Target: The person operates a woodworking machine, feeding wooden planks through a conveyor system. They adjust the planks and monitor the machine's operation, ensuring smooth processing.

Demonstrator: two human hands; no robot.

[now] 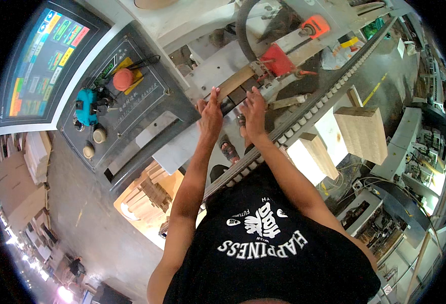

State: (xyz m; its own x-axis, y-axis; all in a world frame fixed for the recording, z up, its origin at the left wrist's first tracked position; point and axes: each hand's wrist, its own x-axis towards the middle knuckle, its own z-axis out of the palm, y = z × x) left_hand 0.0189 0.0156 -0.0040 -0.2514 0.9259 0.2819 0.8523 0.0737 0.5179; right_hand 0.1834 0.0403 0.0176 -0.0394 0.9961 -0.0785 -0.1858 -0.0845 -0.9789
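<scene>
A narrow wooden strip (237, 82) lies on the grey machine bed, beside a dark slotted bar. My left hand (210, 117) reaches to the strip's near left end, its fingers stretched out with the fingertips at the wood. Beside the dark bar is my right hand (254, 115), fingers apart and bent a little; whether it touches the bar or the strip I cannot tell. Just beyond it stands a machine head with a red block (276, 60) and a thick black hose (242, 30).
At left stand a control panel (131, 101) with a red button (123, 79), a teal tool (86, 107), and a lit screen (43, 63). A chain track (329, 91) crosses diagonally near my body. Wooden blocks (362, 134) are at right; stacked pieces (149, 192) sit below left.
</scene>
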